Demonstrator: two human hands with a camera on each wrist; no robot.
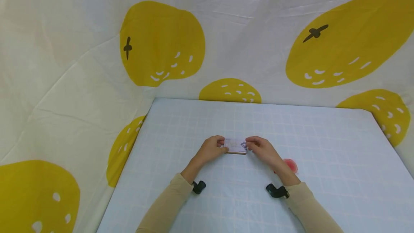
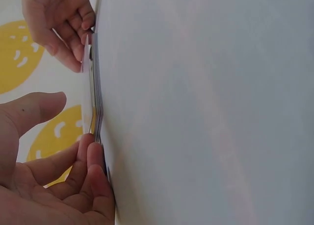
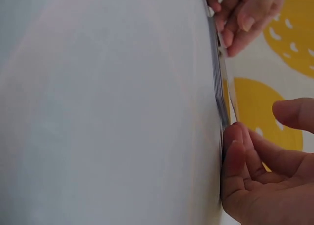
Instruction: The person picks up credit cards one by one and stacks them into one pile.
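Note:
A small stack of thin, flat printed cards lies between my hands, its top pale lilac and its edge brown. Edge-on in the left wrist view, the stack shows several layers, and the top card stands slightly away from the rest. My left hand holds the left end with curled fingers, its thumb raised apart in the left wrist view. At the other end, my right hand has its curled fingertips on the stack, thumb also apart.
A red round thing lies partly hidden by my right forearm. Black wrist cameras sit at both cuffs. The table has a pale checked cover, with white cloth printed with yellow fruit behind and to the left.

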